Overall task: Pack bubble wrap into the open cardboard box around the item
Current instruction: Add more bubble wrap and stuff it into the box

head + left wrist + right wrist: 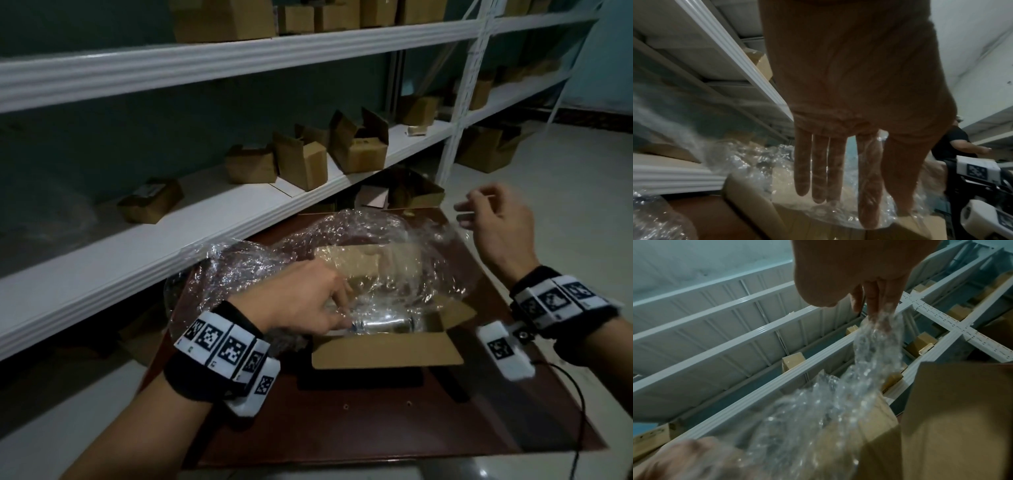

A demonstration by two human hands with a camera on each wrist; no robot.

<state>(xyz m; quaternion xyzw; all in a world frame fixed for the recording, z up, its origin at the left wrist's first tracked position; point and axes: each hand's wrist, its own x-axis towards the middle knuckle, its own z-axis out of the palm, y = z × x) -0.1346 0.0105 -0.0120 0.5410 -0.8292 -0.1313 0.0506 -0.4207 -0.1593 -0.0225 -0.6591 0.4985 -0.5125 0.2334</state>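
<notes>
An open cardboard box (387, 353) stands on a dark brown table (376, 428). A silvery bottle-like item (387, 323) lies inside it. A large clear bubble wrap sheet (359, 240) billows over the box's far half and spills to the left. My left hand (329, 308) reaches into the box's left side. In the left wrist view its straight fingers (818, 178) press down on the bubble wrap (748, 155). My right hand (479, 212) is raised to the right of the box. Its fingers (875, 305) pinch an edge of the bubble wrap (875, 350), pulling it up taut.
White shelving (171, 233) runs right behind the table, carrying several small cardboard boxes (359, 144). More boxes sit on the floor at the back right. A black cable (579, 411) hangs past the table's right edge. The box's front flap lies folded outward toward me.
</notes>
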